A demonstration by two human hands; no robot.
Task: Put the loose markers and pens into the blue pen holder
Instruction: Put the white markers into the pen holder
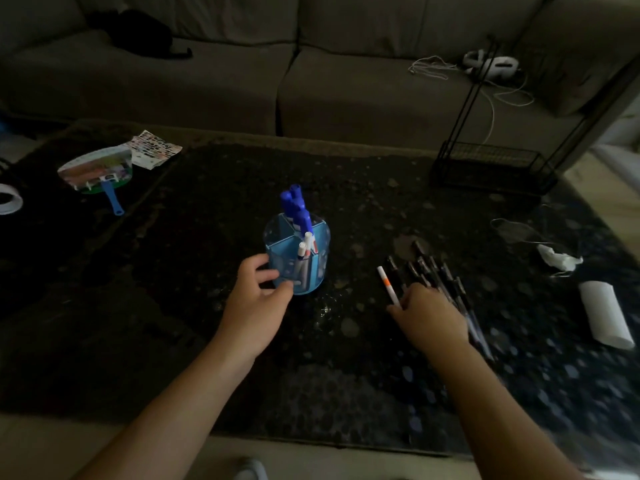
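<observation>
Right hand: your right hand [427,315] lay on the dark pens, fingers pinched round the lower end of a white marker [388,285] with an orange band; grasp closed on that marker.
White marker: slanted up and left from your fingertips, its far end free, just left of the dark pens.
Dark pens: a loose bunch of dark pens [437,276] fanned on the table [363,188], partly under your right hand and running back past your wrist; count could not be told.
Left hand: your left hand [254,299] cupped the near left wall of the blue pen holder [300,252], fingers and thumb touching it.
Blue pen holder: stood upright, left of the right hand and well apart from the pens; divided into compartments.
Holder contents: blue-capped markers [297,207] rose from a far compartment; white markers [305,247] leaned in a nearer one.
Surroundings: a rolled white paper [604,318] lay at the right; a fan [98,169] at the far left; a sofa [311,64] behind.
</observation>
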